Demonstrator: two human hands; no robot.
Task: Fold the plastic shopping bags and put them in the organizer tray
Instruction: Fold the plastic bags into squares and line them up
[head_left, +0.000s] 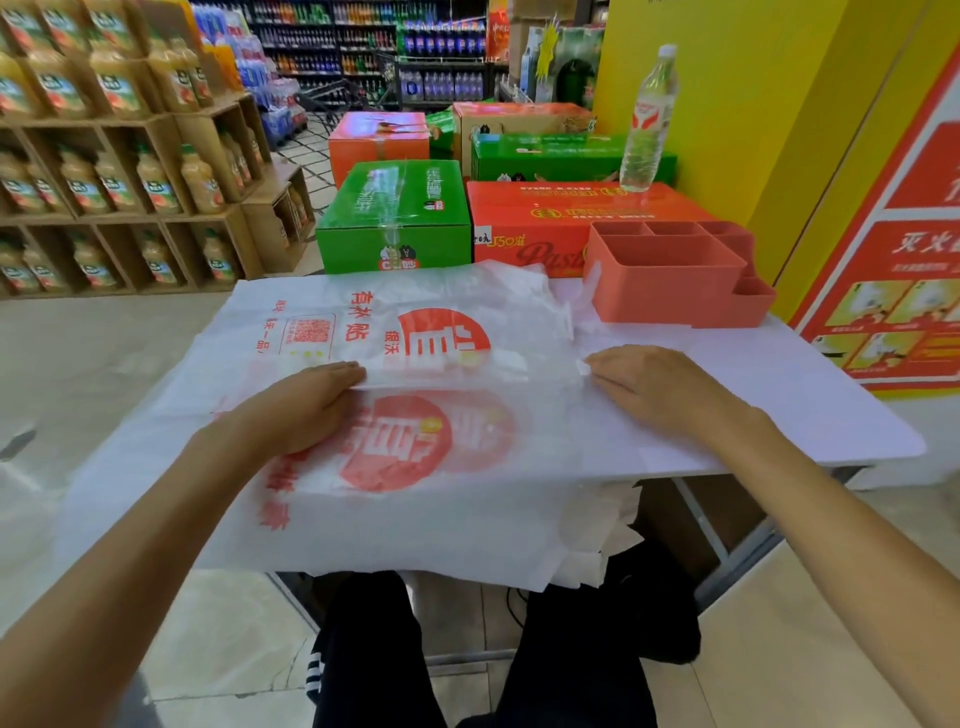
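Support: white table (779, 395), top flat, far right corner rounded. Landmark = coral organizer tray (670, 280), sits direct on table at far right, upright, several compartments. Plastic shopping bags (415, 467), white w/ red print, lie flat on table just left of tray & toward person; nearest edge overhangs table front. Bag handles bunch against tray's left wall, touching. Both hands press flat on bags: left hand (301, 405), right hand (654, 384), nearer than tray.
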